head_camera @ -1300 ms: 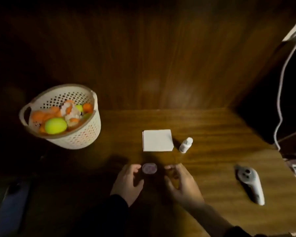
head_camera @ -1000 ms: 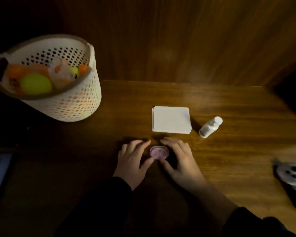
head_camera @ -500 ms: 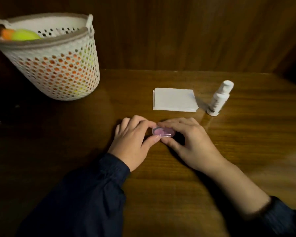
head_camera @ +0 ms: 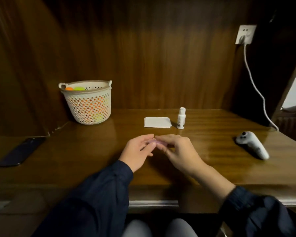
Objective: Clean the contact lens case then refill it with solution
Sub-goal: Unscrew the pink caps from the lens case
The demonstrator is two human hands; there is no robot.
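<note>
Left hand (head_camera: 139,150) and right hand (head_camera: 179,151) met at the fingertips, both pinched on a pink lens case (head_camera: 155,142) above the wooden desk (head_camera: 212,151), folded tissue (head_camera: 157,122) and small white bottle (head_camera: 181,118) stood beyond

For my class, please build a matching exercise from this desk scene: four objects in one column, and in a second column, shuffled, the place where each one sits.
Objects
1. basket
2. solution bottle
3. white controller
4. contact lens case

Places
A. held between the fingertips of the left hand and the right hand
B. lying on the desk's right side
C. standing just right of the folded white tissue
D. at the desk's back left, by the wall

Pairs: 1-D, 2-C, 3-B, 4-A
</note>
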